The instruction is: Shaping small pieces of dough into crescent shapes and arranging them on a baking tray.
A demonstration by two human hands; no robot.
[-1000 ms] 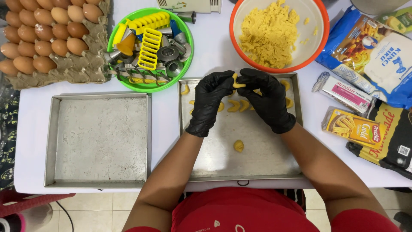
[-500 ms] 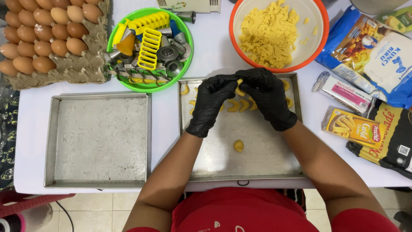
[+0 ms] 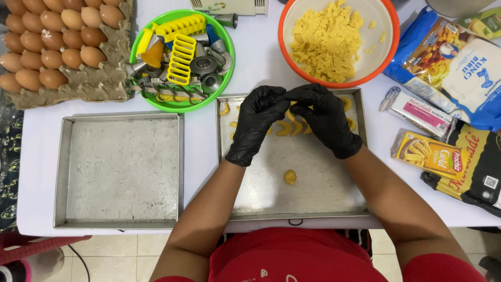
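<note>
Yellow dough piece (image 3: 290,104), pinched between the closed fingertips of the left hand (image 3: 255,122) and right hand (image 3: 326,119) above the right baking tray (image 3: 313,198), fingers drawn closer together than a moment earlier, suggesting shaping under way, beside formed crescents (image 3: 292,128) and a dough ball (image 3: 290,177)

A white table (image 3: 250,68) carries two metal baking trays (image 3: 62,172), an egg carton (image 3: 78,89), a green bowl of cutters (image 3: 227,78), an orange-rimmed dough bowl (image 3: 389,49) and several food packets (image 3: 417,109).
</note>
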